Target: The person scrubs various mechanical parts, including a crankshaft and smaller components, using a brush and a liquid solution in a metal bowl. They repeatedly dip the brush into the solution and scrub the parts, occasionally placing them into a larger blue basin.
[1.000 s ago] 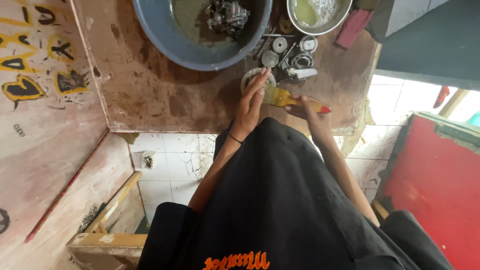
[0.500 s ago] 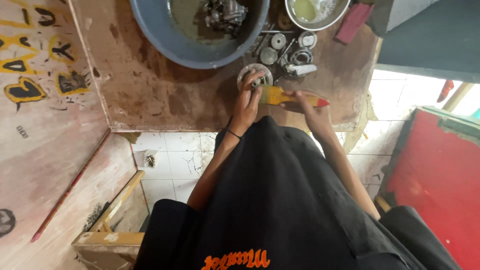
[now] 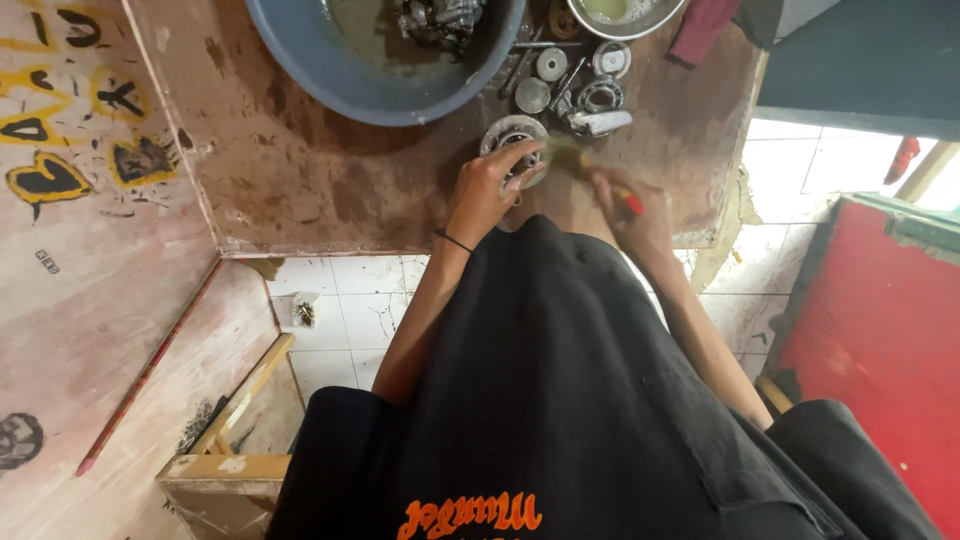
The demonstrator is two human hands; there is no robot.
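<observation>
Steadying the round metal part [image 3: 514, 148] on the table [image 3: 300, 170] with my left hand [image 3: 483, 195], grip curled on its rim, I keep my right hand [image 3: 628, 212] clamped on the paintbrush [image 3: 590, 170]; short, light strokes seem best.

Left hand [image 3: 483, 192] grips a round metal part [image 3: 514, 146] on the stained wooden table [image 3: 300, 170], right hand [image 3: 625, 205] holds a paintbrush [image 3: 585, 165] with bristles against it, blue basin [image 3: 330, 70] and loose metal pieces [image 3: 580, 90] just beyond.
</observation>
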